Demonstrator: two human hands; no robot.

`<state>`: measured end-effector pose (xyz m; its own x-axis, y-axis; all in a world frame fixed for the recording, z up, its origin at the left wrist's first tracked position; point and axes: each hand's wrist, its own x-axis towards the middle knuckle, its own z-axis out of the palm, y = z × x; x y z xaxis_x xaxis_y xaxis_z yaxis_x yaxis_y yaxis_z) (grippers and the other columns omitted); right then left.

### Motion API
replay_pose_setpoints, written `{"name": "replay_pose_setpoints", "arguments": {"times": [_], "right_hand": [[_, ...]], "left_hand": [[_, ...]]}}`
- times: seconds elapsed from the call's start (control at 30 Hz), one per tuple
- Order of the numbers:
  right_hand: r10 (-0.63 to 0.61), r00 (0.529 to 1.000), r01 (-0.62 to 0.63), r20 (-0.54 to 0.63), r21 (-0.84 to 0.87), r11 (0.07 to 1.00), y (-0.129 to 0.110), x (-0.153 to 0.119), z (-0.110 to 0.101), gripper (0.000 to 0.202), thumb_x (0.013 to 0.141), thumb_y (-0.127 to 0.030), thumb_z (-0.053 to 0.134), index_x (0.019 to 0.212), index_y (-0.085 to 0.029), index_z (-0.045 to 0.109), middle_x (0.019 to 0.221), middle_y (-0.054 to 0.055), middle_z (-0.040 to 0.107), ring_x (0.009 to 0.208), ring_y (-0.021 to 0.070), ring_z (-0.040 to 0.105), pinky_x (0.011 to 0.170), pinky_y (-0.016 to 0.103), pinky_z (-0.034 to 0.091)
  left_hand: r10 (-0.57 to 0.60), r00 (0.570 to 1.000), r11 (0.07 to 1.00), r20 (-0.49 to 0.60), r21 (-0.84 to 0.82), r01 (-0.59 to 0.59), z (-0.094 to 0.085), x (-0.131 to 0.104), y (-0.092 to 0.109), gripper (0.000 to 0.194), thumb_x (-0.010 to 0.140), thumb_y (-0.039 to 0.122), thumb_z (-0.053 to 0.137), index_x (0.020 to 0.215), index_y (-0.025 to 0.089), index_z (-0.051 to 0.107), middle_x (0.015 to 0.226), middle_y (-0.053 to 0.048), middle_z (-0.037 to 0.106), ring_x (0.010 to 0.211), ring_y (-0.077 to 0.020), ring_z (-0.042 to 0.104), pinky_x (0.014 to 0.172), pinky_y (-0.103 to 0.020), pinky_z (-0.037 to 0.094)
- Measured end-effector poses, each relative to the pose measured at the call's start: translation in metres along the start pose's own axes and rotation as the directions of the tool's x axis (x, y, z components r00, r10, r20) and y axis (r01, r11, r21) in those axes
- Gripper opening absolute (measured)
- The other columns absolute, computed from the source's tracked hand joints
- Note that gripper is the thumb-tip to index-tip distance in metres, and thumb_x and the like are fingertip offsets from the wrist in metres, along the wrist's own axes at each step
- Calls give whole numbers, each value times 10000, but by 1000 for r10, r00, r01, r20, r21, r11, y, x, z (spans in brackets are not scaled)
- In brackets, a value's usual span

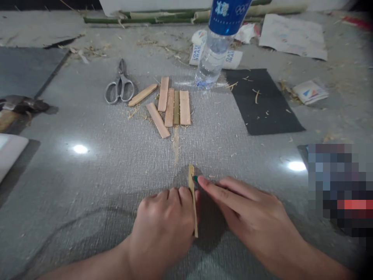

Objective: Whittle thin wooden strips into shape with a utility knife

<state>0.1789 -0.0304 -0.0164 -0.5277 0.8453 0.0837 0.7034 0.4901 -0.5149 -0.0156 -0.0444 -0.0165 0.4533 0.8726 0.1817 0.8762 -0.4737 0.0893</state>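
Observation:
My left hand (166, 217) is closed around a narrow bamboo strip (191, 182), which stands on edge and points away from me. My right hand (241, 206) is closed beside it, index finger stretched toward the strip's far end. At that fingertip shows the green tip of a small tool (195, 179), touching or very near the strip; the rest of it is hidden by the fingers. Beyond my hands lie several flat bamboo pieces (185, 109), a pointed bamboo piece (142, 95) and metal scissors (119, 85).
A water bottle (211, 58) stands behind the bamboo pieces. To the right lies a black sheet (265, 105) with shavings on it. At left are a hammer (23, 105) and a white object's corner (10, 151). Bamboo stalks (163, 17) lie at the back, near paper packets (311, 92).

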Motion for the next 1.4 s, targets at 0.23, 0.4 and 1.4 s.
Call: {"name": "replay_pose_setpoints", "arguments": {"times": [0.23,0.4,1.4], "right_hand": [[19,1000,-19,15,8,1000,2,1,3,409,1007,-168,448,1390,-279,541,966,13,677,704,107,681,597,243,533],[-42,999,42,-6,47,998,8,8,-6,373,1012,-169,461,1355,-250,581,870,-1,655,655,89,634,580,220,491],[-59,998,55,-18,-174,983,-5,2,5,426,977,-128,426,1379,-161,562,892,38,668,551,137,642,463,281,513]], "left_hand": [[-39,999,982,6,-182,39,-3,1,-7,305,963,207,429,666,221,498,493,20,524,356,-180,514,363,-314,273],[-23,982,863,187,-492,114,-12,9,-28,364,1007,250,385,654,205,458,510,57,474,406,-99,443,447,-264,308],[-73,997,997,-38,-9,73,-6,4,4,286,915,165,456,640,230,496,482,4,522,353,-216,532,354,-330,270]]}}
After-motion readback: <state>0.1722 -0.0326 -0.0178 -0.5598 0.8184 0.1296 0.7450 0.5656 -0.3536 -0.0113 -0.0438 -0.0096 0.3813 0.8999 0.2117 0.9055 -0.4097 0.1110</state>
